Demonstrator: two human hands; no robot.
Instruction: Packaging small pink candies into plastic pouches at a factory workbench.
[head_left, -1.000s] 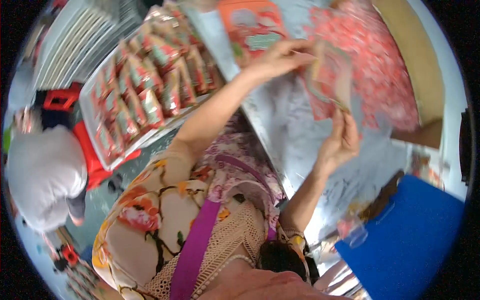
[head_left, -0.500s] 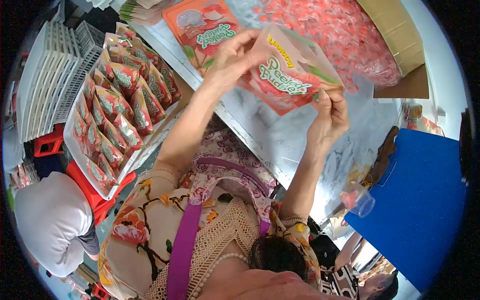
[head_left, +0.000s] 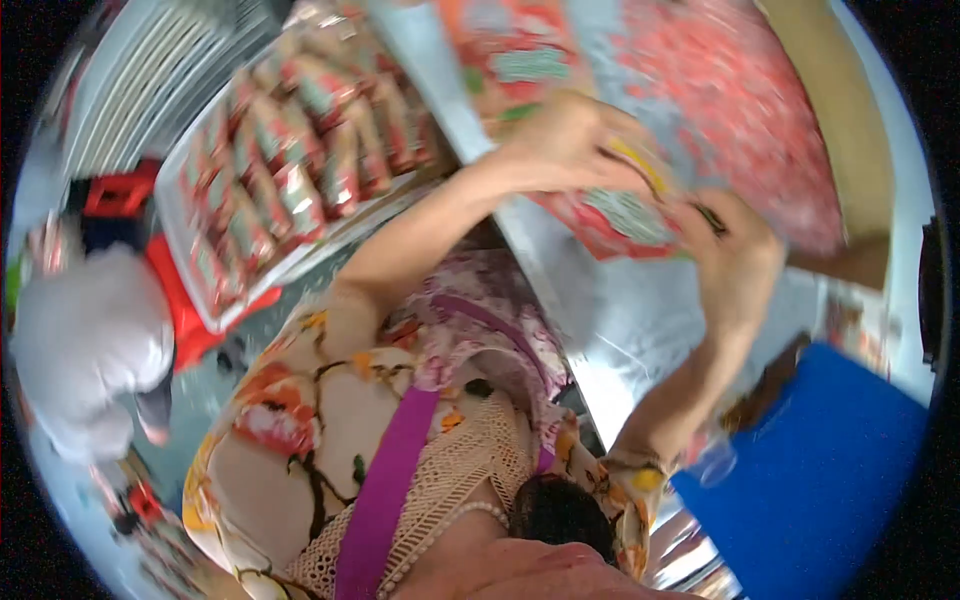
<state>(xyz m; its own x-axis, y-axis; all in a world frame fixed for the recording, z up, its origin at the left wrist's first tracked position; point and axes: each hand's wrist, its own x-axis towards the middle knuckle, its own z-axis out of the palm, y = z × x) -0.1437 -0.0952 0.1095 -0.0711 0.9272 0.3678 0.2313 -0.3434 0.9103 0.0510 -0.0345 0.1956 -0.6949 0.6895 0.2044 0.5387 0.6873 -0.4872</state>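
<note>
Over one table [head_left: 625,335], two hands [head_left: 570,145] [head_left: 735,245] hold one pouch [head_left: 622,217].

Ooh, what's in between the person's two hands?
In the head view, a red pouch is between the left hand and right hand, and both hold it.

Bright light filled the scene, leaving white glare on the tabletop [head_left: 620,345] and glints on the wrapped packets [head_left: 298,200], while blur smeared the left hand [head_left: 568,145], the right hand [head_left: 735,250], the pouch [head_left: 622,222] and the pink heap [head_left: 730,120], and fisheye distortion bowed straight edges toward a black rim.
</note>
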